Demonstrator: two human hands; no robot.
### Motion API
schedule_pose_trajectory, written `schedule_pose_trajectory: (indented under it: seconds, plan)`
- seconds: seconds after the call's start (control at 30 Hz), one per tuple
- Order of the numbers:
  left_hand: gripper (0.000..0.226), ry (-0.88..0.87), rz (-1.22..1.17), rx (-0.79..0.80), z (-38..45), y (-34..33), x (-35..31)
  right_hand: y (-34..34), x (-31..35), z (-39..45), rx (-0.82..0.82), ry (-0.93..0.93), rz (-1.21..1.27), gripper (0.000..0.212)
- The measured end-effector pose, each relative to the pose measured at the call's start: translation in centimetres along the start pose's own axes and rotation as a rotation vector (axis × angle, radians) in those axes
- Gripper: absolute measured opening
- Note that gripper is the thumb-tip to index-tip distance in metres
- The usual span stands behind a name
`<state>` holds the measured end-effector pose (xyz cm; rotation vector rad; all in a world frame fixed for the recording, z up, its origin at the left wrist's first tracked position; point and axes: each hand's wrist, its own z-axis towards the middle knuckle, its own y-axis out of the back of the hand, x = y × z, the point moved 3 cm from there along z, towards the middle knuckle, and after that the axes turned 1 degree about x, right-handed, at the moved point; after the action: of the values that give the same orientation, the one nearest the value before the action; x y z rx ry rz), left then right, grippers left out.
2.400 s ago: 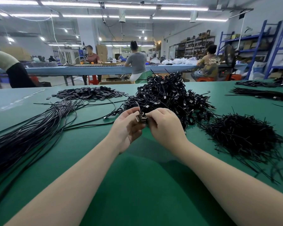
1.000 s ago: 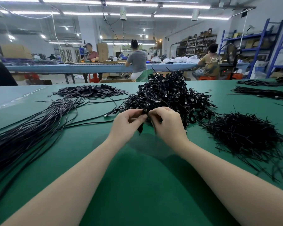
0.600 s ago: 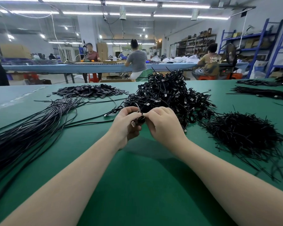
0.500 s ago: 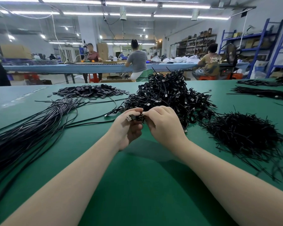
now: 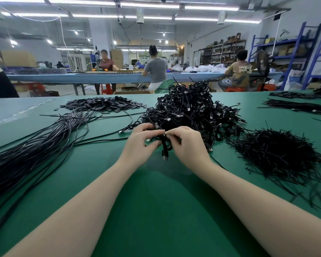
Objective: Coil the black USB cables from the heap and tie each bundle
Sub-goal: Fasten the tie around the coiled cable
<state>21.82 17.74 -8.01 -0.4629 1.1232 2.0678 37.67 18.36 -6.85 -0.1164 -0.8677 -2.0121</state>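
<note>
A: Green table (image 5: 156, 210) under everything. Left of the left hand (image 5: 140, 145), a long sheaf of loose cables (image 5: 32, 156), running from the near left edge up and away toward the middle.

B: And beyond the hands?

A: Heap (image 5: 191, 110) of coiled black cables, just past the fingertips, touching or nearly so. Right of the right hand (image 5: 188, 145), a mound of ties (image 5: 274, 154), well apart from it. Beyond the left hand, farther off, a flat pile of tabs (image 5: 102, 105).

B: The bundle itself?

A: Bundle (image 5: 164, 145) held between the two hands, above the table. Long axis roughly upright, leaning slightly toward the camera at the bottom. One black plug hanging off the lower end, pointing down at the table. A silver USB plug (image 5: 148, 140) sticking out on the left-hand side, pointing left, just under the left fingers.

B: Grip?

A: Left hand curled round the bundle from its left, fingers bent over the top. Right hand curled too, thumb and forefinger pinching at the bundle's upper end, right where the two hands meet. Whether a tie sits in that pinch: cannot tell, too small.

B: Farther out?

A: Right of the right hand, at the table's far edge, more cables (image 5: 295, 106) laid lengthwise.
</note>
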Motion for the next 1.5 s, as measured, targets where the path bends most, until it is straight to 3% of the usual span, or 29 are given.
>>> schedule_pose_trajectory:
  seconds: [0.17,0.33,0.47,0.63,0.7,0.73,0.8,0.87,0.97,1.03,1.1,1.2,1.27,1.3,1.4,1.43,1.5]
  plan:
    - [0.040,-0.109,0.146,-0.073,0.2,-0.5,-0.1,-0.1,-0.1,-0.1,0.042,-0.067,0.035,0.014]
    - [0.019,-0.060,0.045,-0.093,0.0,-0.3,0.1,0.4,-0.2,0.4,0.026,-0.133,0.116,0.013]
    - [0.005,0.146,-0.277,-0.028,0.0,-0.8,-0.6,0.7,-0.5,0.2,-0.006,-0.162,0.136,0.008]
    - [0.024,0.515,-0.722,-0.039,0.1,-1.5,-1.6,0.6,-0.1,0.2,-0.047,-0.069,0.072,0.011]
    - [0.009,0.700,-0.961,-0.033,-0.1,-1.7,-2.3,0.5,0.1,0.2,-0.042,-0.068,0.081,0.011]
    - [0.004,0.799,-1.076,0.003,-0.3,-1.7,-2.5,0.5,0.4,0.2,-0.039,-0.029,0.061,0.011]
    - [0.018,0.948,-1.243,0.144,-0.7,-1.2,-2.4,0.8,1.4,0.0,-0.038,0.169,-0.053,0.010]
    - [0.023,0.940,-1.308,0.246,-0.5,-0.5,-2.1,1.0,2.3,0.0,-0.065,0.334,-0.143,0.010]
    - [0.016,0.738,-1.094,0.124,0.0,0.5,-0.7,1.7,3.8,1.2,-0.139,0.366,-0.118,0.008]
    - [0.006,0.533,-0.622,-0.028,0.0,1.1,0.9,2.6,4.8,3.4,-0.198,0.390,-0.117,0.011]
    - [0.014,0.416,-0.252,-0.045,-0.4,1.0,2.3,3.5,5.4,6.7,-0.200,0.380,-0.216,0.015]
    - [0.020,0.343,-0.143,-0.015,-0.6,0.7,2.7,4.2,3.2,13.0,-0.006,0.072,-0.537,0.025]
    - [0.020,0.314,-0.068,-0.040,-0.7,0.6,2.6,3.9,1.2,14.3,0.212,-0.225,-0.747,0.052]
    - [0.019,0.318,-0.043,-0.076,-0.7,0.6,2.6,3.4,1.0,13.9,0.272,-0.264,-0.827,0.057]
    - [0.020,0.406,0.039,-0.169,-1.0,0.9,2.7,-0.6,2.3,9.1,0.311,-0.050,-0.841,0.040]
    - [0.022,0.433,0.126,-0.136,-0.8,1.0,2.6,-2.3,2.6,6.6,0.347,-0.028,-0.755,0.035]
    - [0.028,0.411,0.359,0.084,0.3,1.1,2.2,-4.6,2.8,1.8,0.435,-0.102,-0.583,0.032]
